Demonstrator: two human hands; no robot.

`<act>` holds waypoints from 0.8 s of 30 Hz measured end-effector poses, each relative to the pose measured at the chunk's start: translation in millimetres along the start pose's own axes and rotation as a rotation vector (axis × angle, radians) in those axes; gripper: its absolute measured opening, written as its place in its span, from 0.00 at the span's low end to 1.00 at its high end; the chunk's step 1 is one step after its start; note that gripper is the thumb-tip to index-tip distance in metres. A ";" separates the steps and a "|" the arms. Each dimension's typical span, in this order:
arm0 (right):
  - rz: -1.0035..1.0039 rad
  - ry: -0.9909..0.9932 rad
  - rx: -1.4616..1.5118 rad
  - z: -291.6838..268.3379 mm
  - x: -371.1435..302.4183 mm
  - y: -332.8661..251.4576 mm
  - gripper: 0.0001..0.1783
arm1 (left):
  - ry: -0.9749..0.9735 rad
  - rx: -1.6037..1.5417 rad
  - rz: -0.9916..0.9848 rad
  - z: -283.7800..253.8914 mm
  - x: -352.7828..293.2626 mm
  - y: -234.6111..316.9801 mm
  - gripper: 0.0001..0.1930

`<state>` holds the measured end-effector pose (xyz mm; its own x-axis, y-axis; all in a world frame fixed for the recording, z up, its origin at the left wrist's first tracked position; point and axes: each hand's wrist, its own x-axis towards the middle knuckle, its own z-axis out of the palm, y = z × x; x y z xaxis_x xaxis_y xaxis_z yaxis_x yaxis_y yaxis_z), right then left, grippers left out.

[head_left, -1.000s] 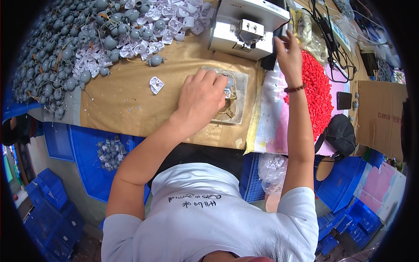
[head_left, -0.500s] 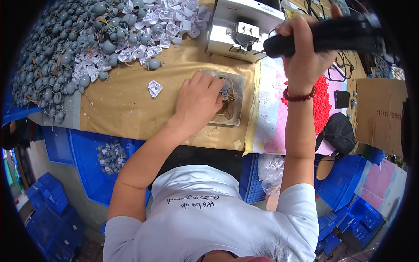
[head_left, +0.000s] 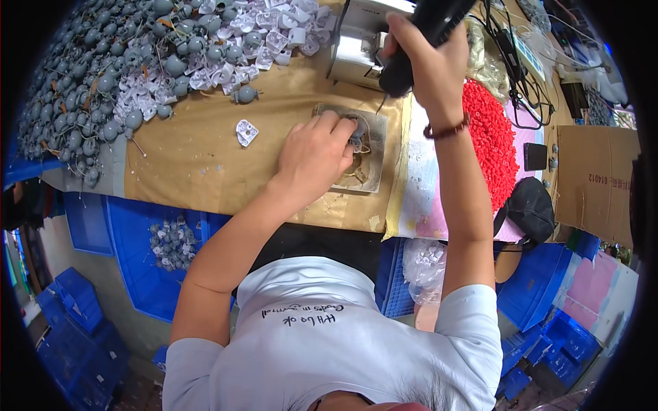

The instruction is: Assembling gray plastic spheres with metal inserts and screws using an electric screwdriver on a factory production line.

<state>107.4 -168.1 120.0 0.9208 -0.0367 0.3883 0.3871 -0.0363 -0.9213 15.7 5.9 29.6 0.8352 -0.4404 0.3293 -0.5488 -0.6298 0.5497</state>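
Note:
My right hand [head_left: 439, 72] is wrapped round a black electric screwdriver [head_left: 411, 58], tilted so its thin bit points down toward the fixture. A reddish bead bracelet circles that wrist. Below and to the left, my left hand [head_left: 315, 151] rests on a square fixture plate [head_left: 372, 179], its fingers closed on a small grey part [head_left: 357, 130] in the recess. My fingers cover most of that part. The bit hangs above the plate's far right corner, apart from the part. A single white plastic piece [head_left: 247, 133] lies on the tan cover left of my left hand.
Grey round parts with wires [head_left: 89, 103] and white plastic pieces [head_left: 277, 38] are heaped at the far left. A silver machine [head_left: 360, 44] stands behind the fixture. Red small parts [head_left: 492, 137] lie right of my right forearm, near a black cap [head_left: 531, 209] and a cardboard box [head_left: 596, 181].
My right hand has swung the screwdriver leftward, and its bit has come from beside the silver machine to near the fixture. My left hand stays at the fixture, almost unmoved.

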 end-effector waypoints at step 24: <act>-0.177 0.006 0.029 22.4 -92.2 6.7 0.06 | 0.017 -0.065 0.005 0.7 3.7 -3.2 0.15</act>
<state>26.2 -142.7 77.6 0.8377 -0.0382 0.5447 0.5446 -0.0140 -0.8386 20.5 5.8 28.5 0.8334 -0.4318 0.3449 -0.5498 -0.5848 0.5964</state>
